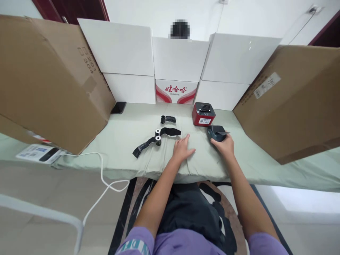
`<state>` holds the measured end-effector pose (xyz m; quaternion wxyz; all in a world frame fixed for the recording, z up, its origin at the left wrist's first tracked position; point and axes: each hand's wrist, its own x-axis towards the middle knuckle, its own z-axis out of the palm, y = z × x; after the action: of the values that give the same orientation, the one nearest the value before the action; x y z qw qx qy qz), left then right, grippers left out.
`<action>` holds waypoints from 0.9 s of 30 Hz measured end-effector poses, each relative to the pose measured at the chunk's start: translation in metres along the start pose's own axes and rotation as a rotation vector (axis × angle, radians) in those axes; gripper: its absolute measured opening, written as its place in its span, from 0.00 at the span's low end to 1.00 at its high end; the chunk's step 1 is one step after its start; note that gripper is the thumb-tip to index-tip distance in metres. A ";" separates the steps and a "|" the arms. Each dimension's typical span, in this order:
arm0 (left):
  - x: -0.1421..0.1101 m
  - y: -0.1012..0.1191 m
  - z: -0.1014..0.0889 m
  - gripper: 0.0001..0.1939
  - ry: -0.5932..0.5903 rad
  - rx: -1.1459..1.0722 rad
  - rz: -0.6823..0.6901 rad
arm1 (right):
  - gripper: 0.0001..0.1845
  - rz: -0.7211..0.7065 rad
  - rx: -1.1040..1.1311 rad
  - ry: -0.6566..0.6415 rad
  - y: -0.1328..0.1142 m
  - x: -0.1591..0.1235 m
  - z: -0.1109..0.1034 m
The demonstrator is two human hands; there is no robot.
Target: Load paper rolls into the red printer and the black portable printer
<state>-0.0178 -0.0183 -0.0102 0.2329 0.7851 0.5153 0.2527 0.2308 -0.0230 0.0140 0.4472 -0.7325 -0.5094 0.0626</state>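
My left hand (182, 148) rests on the green cloth with its fingers spread, holding nothing. My right hand (225, 146) is wrapped round a small dark blue-grey device (213, 134), which has a flat flap sticking out on its right and looks like a portable printer. Just behind it stands a red box-shaped device (199, 119) with a black top and a white label. Left of my left hand lie several small rolls with black strips: a far roll (163, 119), a middle roll (157, 132) and a near roll (158, 140). Their strips are partly unrolled.
Large cardboard boxes flank the table, one left (53, 78) and one right (297, 102). White panels (127, 49) wall off the back, with a person's head behind. A phone (118, 107) lies at the back left. A white cable (102, 170) hangs over the front edge.
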 end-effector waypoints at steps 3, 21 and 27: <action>0.000 0.001 -0.001 0.44 -0.002 -0.010 -0.002 | 0.41 0.036 0.027 -0.022 0.002 0.004 0.004; 0.058 0.045 -0.039 0.24 0.303 -0.713 0.088 | 0.17 0.505 0.711 -0.284 -0.044 0.131 -0.019; 0.165 0.052 -0.022 0.31 0.094 -0.608 -0.095 | 0.11 0.610 0.601 -0.452 -0.070 0.152 0.010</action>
<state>0.0606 0.1185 0.0648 0.4445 0.6420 0.4625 0.4199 0.2488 0.1107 0.1139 0.4784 -0.6547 -0.3152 0.4931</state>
